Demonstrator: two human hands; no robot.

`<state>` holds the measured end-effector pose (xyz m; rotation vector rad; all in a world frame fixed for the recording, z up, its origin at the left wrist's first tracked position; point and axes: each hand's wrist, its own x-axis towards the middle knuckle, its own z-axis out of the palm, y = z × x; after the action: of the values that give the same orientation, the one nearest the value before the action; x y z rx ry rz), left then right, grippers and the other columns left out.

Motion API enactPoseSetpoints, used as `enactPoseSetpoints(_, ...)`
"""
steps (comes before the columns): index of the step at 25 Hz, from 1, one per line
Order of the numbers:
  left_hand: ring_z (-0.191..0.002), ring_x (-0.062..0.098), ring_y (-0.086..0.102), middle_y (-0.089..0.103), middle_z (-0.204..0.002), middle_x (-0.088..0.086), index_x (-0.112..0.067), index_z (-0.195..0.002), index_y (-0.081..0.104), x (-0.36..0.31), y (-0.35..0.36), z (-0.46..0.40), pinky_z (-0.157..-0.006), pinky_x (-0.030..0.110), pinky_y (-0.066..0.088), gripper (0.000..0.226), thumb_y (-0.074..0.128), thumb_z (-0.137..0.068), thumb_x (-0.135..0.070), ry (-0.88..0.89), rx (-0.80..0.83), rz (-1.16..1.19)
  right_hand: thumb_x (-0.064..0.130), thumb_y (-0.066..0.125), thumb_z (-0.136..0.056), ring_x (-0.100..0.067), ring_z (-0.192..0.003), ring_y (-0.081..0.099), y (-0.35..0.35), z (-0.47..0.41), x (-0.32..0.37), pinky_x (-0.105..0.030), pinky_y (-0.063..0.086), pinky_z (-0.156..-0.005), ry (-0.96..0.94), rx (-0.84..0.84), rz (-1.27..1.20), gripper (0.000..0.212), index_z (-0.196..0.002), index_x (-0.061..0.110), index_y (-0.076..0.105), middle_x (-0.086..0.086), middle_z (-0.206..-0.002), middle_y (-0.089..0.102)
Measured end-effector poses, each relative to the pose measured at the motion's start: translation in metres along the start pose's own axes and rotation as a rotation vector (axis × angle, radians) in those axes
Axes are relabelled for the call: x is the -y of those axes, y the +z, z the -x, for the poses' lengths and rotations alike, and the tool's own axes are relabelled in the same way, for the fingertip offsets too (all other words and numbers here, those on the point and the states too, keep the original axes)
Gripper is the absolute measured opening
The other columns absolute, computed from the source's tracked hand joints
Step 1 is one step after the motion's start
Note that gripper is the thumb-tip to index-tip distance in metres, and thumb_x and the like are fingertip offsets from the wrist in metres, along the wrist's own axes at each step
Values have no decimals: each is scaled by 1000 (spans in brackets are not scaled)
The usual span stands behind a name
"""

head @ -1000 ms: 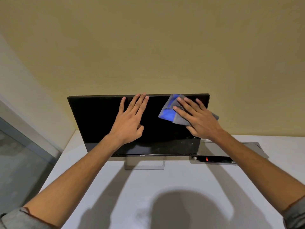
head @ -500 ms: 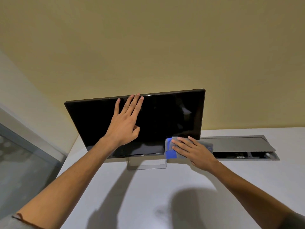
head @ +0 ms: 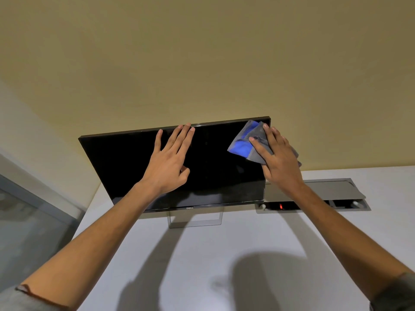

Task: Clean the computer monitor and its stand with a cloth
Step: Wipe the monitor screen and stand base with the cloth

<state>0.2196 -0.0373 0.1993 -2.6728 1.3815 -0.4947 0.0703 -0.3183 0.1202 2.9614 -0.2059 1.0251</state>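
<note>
A black monitor [head: 125,167] with a dark screen stands tilted back on a silver frame stand [head: 195,222] on the white desk. My left hand [head: 170,160] lies flat on the screen, its fingertips reaching the top edge. With straight fingers my right hand [head: 278,160] presses a grey and blue cloth [head: 246,142] against the screen's upper right corner. Part of the cloth is hidden under that hand.
The white desk [head: 224,265] meets a yellow wall behind the monitor. To the right of the monitor an open grey cable hatch [head: 336,191] is set into the desk, with a red light in it. A glass partition [head: 27,232] runs along the left.
My right hand has swept the cloth from the screen's lower right corner up to its upper right corner. My left hand has stayed flat on the screen.
</note>
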Motion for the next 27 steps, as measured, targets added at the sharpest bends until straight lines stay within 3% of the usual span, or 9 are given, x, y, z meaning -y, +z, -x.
enactPoseSetpoints(6,-148,13,-13,-11,-162,-1,-18,-155,-4,3,-1,3,-118,50,-12,99,58,-79,-33,9,-2,6,-9,70,-71,-38,-133,41,38,90,30,-51,47,-98,149,107,-150,79,-142,17,48,-12,-155,26)
enactPoseSetpoints(10,-148,14,-12,-10,-162,-1,-18,-155,-5,-1,-2,4,-117,49,-13,98,57,-80,-34,0,-8,32,-5,70,-71,-31,-128,45,55,149,47,-45,49,-97,316,443,-159,94,-149,32,33,-4,-156,21)
enactPoseSetpoints(12,-148,14,-13,-10,-162,-2,-18,-155,-5,-1,-1,6,-118,49,-13,98,57,-80,-34,-3,-12,37,2,70,-74,-30,-125,48,55,161,51,-43,52,-93,352,510,-184,92,-150,35,30,-2,-155,21)
enactPoseSetpoints(14,-148,13,-14,-11,-162,-2,-18,-155,-5,1,-2,9,-117,48,-14,98,57,-80,-33,-9,-18,46,10,69,-77,-33,-116,56,44,150,56,-43,57,-85,334,421,-218,74,-144,27,42,-6,-149,30)
enactPoseSetpoints(16,-148,12,-13,-9,-162,-2,-18,-155,-6,6,-4,11,-117,48,-13,97,56,-80,-32,-15,-21,55,22,54,-83,-35,-108,60,23,123,60,-39,59,-76,309,253,-222,55,-138,16,50,-10,-143,35)
enactPoseSetpoints(19,-148,13,-12,-8,-162,-1,-18,-155,-6,15,-5,14,-117,48,-13,96,53,-80,-32,-38,-24,58,28,39,-83,-32,-104,60,-12,66,60,-29,52,-65,353,35,-228,60,-141,15,48,-7,-150,31)
enactPoseSetpoints(22,-148,12,-12,-8,-162,-1,-18,-154,-7,24,-4,20,-118,49,-12,96,52,-80,-33,-64,-16,61,27,37,-81,-28,-103,59,-42,9,51,-30,50,-63,395,-106,-146,67,-148,21,37,0,-158,25)
enactPoseSetpoints(25,-148,12,-12,-8,-162,-2,-19,-154,-8,37,-2,27,-117,49,-13,97,53,-81,-34,-86,-9,69,30,39,-84,-26,-89,60,-63,-36,42,-31,49,-65,411,-51,-60,67,-150,24,30,6,-160,22)
enactPoseSetpoints(27,-147,11,-12,-6,-162,-2,-18,-155,-5,47,-1,32,-117,48,-13,97,55,-80,-33,-99,-17,73,32,38,-84,-29,-88,60,-68,-52,43,-31,43,-65,414,66,-77,65,-148,24,33,6,-156,32)
